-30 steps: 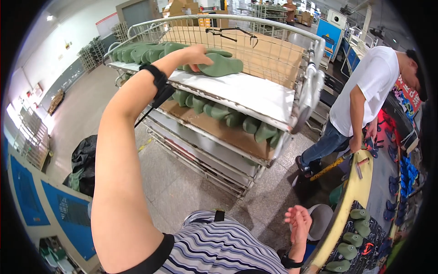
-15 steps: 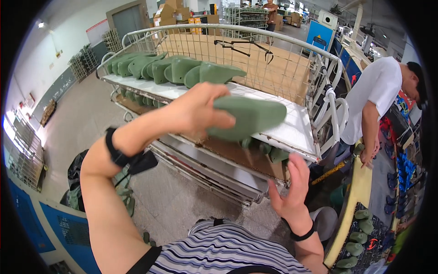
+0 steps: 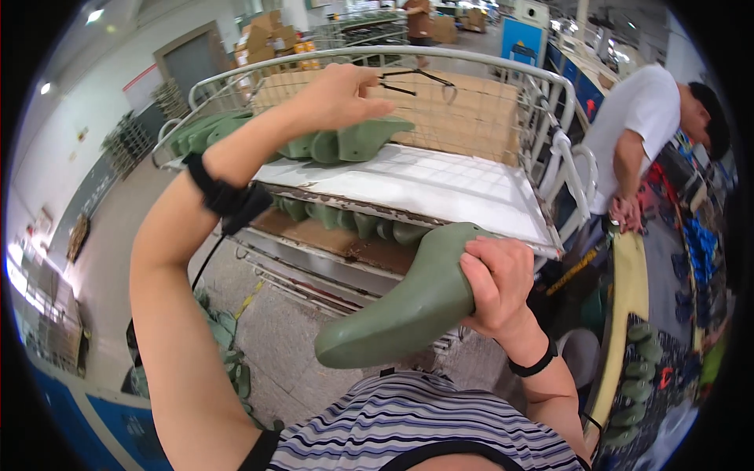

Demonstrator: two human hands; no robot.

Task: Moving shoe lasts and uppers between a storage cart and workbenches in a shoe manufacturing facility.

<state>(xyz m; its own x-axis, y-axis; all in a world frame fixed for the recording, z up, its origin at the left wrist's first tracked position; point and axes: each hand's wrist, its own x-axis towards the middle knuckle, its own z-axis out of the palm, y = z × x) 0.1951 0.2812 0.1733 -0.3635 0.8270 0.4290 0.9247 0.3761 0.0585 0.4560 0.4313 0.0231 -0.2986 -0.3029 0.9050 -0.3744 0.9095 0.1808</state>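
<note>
A green shoe last [image 3: 400,306] is in my right hand [image 3: 500,286], whose fingers wrap round its heel end. The last hangs tilted in front of my striped shirt, its toe pointing to the lower left. My left hand [image 3: 342,98] is empty, fingers apart, above the row of green lasts [image 3: 361,140] on the white top shelf [image 3: 440,184] of a wire cart. My left forearm hides part of that row. More lasts [image 3: 361,224] stand on the shelf below.
The cart's pale metal rail [image 3: 569,110] curves round its far and right sides. At the right, a person in a white shirt [image 3: 628,118] stands by a conveyor with a yellow edge [image 3: 631,282]. Several lasts [image 3: 635,388] lie there. A heap of green pieces [image 3: 224,334] is on the left.
The shoe last has passed from my left hand to my right and come down toward me. My emptied left hand has moved up and away over the cart.
</note>
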